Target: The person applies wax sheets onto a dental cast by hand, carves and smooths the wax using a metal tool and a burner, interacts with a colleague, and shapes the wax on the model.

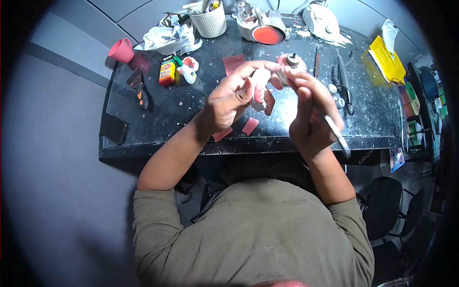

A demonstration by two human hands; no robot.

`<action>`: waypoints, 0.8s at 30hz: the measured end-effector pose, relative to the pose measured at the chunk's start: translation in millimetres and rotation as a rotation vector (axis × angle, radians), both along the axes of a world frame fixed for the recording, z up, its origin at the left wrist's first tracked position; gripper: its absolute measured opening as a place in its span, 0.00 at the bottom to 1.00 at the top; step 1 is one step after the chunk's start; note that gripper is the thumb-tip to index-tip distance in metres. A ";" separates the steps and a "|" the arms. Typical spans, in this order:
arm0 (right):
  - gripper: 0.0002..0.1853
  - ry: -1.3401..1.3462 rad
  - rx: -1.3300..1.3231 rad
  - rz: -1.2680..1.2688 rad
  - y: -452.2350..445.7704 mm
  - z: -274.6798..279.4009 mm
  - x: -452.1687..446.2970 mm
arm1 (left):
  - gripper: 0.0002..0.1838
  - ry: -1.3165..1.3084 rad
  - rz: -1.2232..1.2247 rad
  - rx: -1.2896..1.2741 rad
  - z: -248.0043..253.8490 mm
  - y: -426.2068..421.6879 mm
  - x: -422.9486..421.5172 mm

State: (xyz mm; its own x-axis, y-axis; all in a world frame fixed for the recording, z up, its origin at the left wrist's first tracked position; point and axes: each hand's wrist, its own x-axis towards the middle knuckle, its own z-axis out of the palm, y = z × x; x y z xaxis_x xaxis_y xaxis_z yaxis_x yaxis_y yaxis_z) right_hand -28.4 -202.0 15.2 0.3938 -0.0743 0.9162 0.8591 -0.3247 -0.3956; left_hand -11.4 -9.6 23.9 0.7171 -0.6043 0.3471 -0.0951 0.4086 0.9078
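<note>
My left hand (225, 104) is closed around a small white, plaster-like dental model (261, 76) with a pink wax-like part on it, held up over the bench. My right hand (313, 117) is just to the right, fingers bent around a slim tool with a pale, flat handle (338, 136). Its working end is hidden by the fingers near the model. Behind the hands stands a small burner with a dark metal top (292, 59), pink material around it. Pink wax pieces lie near my left hand: a sheet (233, 63) behind it and a smaller strip (250, 126) in front.
On the dark bench (167, 115) stand a yellow-red box (167, 71), a green-topped bottle (187, 72) and an orange-black-handled tool (142, 98). Farther back are a white basket (209, 23) and a red-filled dish (268, 35). A corded black handpiece (344, 83) and yellow tray (388, 60) are right.
</note>
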 end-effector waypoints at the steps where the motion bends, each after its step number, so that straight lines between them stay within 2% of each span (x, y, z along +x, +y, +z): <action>1: 0.04 0.042 0.142 0.104 2.1 -2.8 -0.6 | 0.42 -0.032 0.053 0.026 -2.5 -0.1 0.1; 4: 0.06 0.171 0.352 0.287 2.3 2.5 -4.9 | 0.39 -0.050 0.083 0.015 -8.2 -0.3 1.7; 6: 0.07 0.026 -0.105 0.140 -10.4 9.3 -1.8 | 0.36 -0.058 0.146 -0.012 -10.8 -1.4 1.6; 7: 0.08 0.025 -0.139 0.130 -8.0 16.5 -6.8 | 0.36 -0.058 0.146 -0.010 -12.9 -3.0 1.1; 9: 0.09 0.007 -0.139 0.096 -5.9 16.4 -9.5 | 0.33 -0.177 0.294 -0.079 -17.9 -7.3 0.9; 10: 0.09 -0.010 -0.142 0.063 -4.7 16.2 -10.4 | 0.33 -0.178 0.293 -0.078 -20.1 -7.5 3.0; 12: 0.10 -0.006 -0.128 0.063 0.4 14.1 -12.0 | 0.29 -0.348 0.418 -0.018 -22.1 -7.3 7.0; 13: 0.09 -0.012 -0.147 0.061 2.3 11.7 -11.8 | 0.28 -0.328 0.436 -0.007 -19.1 -7.9 4.0; 20: 0.08 -0.010 -0.161 0.012 8.6 6.0 -13.7 | 0.27 -0.471 0.600 0.057 -24.2 -11.2 0.5; 22: 0.08 0.000 -0.155 -0.016 11.1 6.2 -16.2 | 0.28 -0.578 0.787 0.116 -25.9 -13.9 -2.1; 23: 0.08 0.005 -0.152 -0.016 13.2 6.5 -17.0 | 0.28 -0.577 0.787 0.116 -28.7 -11.5 -1.7; 24: 0.07 0.011 -0.148 -0.016 15.1 6.5 -17.6 | 0.28 -0.693 0.879 0.219 -31.7 -7.4 -1.2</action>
